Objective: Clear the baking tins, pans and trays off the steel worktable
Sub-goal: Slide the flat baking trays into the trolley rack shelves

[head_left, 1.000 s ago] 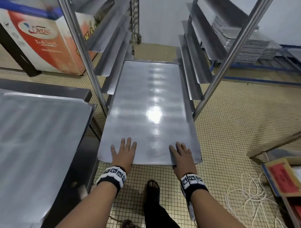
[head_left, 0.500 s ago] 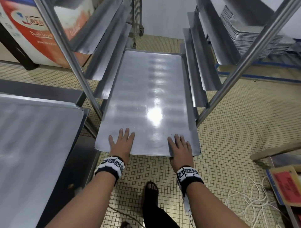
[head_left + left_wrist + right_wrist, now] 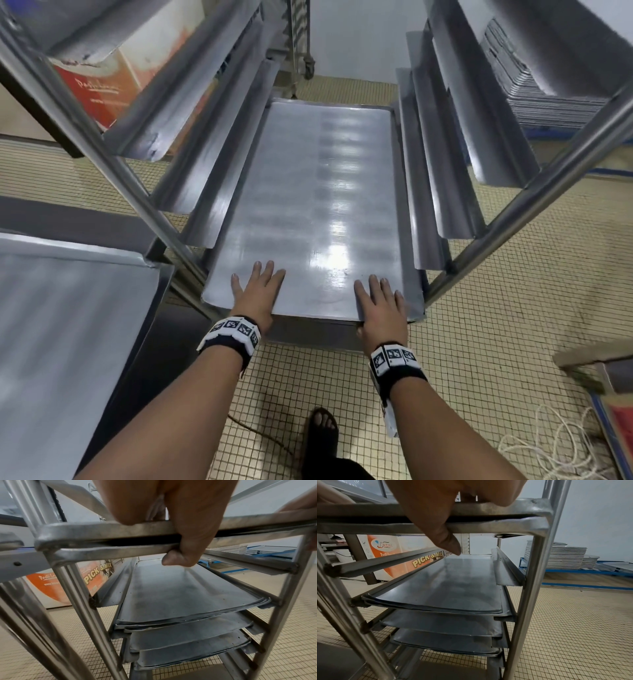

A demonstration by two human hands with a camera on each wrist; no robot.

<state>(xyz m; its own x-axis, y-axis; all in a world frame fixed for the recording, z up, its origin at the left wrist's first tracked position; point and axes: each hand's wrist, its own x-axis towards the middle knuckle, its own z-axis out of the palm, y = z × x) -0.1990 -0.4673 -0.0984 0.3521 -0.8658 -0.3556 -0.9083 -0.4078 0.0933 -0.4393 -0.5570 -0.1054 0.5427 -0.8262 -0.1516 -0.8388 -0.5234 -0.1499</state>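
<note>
A flat steel baking tray (image 3: 308, 205) lies in the rack (image 3: 534, 192), carried on a pair of side runners, its far end deep between the uprights and its near edge just short of the rack's front. It sits on top of a second tray whose near edge shows directly below it in both wrist views. The left hand (image 3: 258, 293) holds the near edge toward the tray's left corner: its fingers (image 3: 270, 274) lie flat on the top face while the thumb curls under the stacked edges (image 3: 180, 559). The right hand (image 3: 382, 308) holds the same edge close to the right corner, fingers spread on top and thumb hooked beneath (image 3: 447, 543). Lower runners carry more trays (image 3: 188, 628), stacked in layers. At the left, another tray (image 3: 68, 325) rests on the bench (image 3: 85, 222), reaching its right edge. A further stack of trays (image 3: 556, 557) sits on a blue frame behind the rack.
</note>
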